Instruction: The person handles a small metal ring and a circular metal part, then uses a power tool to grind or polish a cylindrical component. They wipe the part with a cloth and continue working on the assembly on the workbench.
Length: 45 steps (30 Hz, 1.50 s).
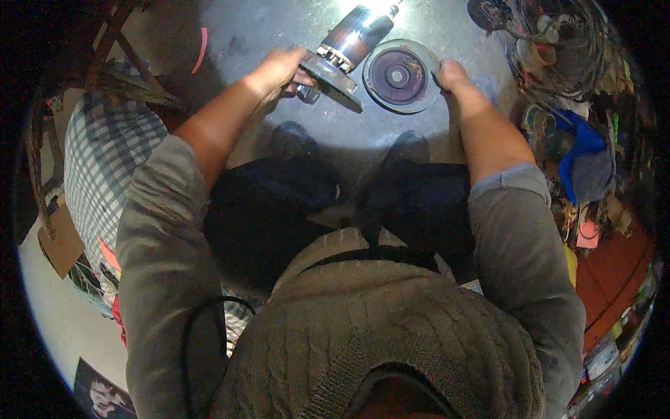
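Note:
My left hand [286, 70] is closed around the base of a metal motor rotor [359, 31]; it has a flat flange plate [335, 82] and a small metal piece [307, 93] below that. The rotor's cylinder tilts up to the right, toward the bright light at the top. My right hand [450, 75] is closed on the right rim of a round grey metal part [399, 78] with a dark inner disc and a small centre boss. That part sits just right of the flange, over the grey floor [251, 42].
Coiled cables [551, 56] and clutter line the right, with a blue item [579, 146] and a red surface [607, 272]. At the left are a checked cloth [105, 160], rusty metal bars [118, 49], cardboard [59, 241] and a pink strip [200, 49]. My shoes show below the parts.

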Each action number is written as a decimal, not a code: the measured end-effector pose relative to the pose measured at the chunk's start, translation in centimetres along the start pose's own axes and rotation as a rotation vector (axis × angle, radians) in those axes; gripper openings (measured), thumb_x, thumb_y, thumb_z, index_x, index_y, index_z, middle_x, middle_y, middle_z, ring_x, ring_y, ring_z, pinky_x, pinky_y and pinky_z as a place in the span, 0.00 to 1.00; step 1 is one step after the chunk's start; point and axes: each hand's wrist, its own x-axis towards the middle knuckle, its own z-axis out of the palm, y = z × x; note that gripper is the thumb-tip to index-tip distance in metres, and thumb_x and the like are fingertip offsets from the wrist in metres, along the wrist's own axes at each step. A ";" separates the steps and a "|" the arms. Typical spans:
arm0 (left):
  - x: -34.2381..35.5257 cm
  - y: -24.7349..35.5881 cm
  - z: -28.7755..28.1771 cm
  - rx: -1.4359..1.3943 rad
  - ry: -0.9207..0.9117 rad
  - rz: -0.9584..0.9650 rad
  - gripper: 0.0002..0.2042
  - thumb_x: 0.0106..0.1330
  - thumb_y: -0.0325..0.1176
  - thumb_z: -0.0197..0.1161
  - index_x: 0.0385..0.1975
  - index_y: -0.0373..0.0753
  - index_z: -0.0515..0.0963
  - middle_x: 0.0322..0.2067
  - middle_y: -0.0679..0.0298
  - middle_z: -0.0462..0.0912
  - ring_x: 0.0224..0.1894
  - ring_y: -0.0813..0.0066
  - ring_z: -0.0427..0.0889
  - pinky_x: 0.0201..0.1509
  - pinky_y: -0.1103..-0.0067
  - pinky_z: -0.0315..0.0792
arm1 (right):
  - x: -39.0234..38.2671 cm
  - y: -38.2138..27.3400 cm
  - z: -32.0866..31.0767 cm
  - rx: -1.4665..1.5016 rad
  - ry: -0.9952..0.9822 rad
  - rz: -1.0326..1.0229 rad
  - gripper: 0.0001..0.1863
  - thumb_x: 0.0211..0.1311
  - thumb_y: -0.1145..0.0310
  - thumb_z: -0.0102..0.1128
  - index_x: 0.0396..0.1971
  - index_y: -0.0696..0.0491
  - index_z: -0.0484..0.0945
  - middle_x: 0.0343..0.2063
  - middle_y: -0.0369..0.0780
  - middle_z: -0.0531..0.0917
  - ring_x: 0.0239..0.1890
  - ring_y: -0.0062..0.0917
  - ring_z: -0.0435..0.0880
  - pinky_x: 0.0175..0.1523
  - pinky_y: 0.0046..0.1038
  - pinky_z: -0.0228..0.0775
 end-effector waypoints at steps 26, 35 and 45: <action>10.9 10.0 0.5 1.400 0.085 0.429 0.36 0.72 0.59 0.53 0.72 0.39 0.68 0.69 0.46 0.71 0.70 0.50 0.71 0.72 0.62 0.65 | -14.4 -9.0 -14.1 0.343 0.429 -0.067 0.25 0.62 0.49 0.64 0.52 0.51 0.85 0.50 0.49 0.87 0.55 0.45 0.85 0.60 0.45 0.76; 9.1 15.4 2.1 1.996 -0.021 0.348 0.32 0.71 0.52 0.59 0.70 0.38 0.70 0.64 0.45 0.77 0.66 0.47 0.76 0.67 0.61 0.71 | -42.6 4.9 -17.1 0.711 1.121 -0.241 0.18 0.70 0.63 0.60 0.55 0.55 0.83 0.46 0.46 0.89 0.45 0.31 0.90 0.53 0.35 0.81; 0.5 16.3 6.7 1.621 -0.407 0.594 0.32 0.68 0.51 0.64 0.66 0.36 0.73 0.58 0.43 0.82 0.58 0.46 0.82 0.60 0.58 0.75 | -56.2 24.9 16.9 0.362 0.440 0.626 0.20 0.61 0.54 0.65 0.37 0.59 0.83 0.35 0.56 0.85 0.40 0.54 0.85 0.45 0.47 0.76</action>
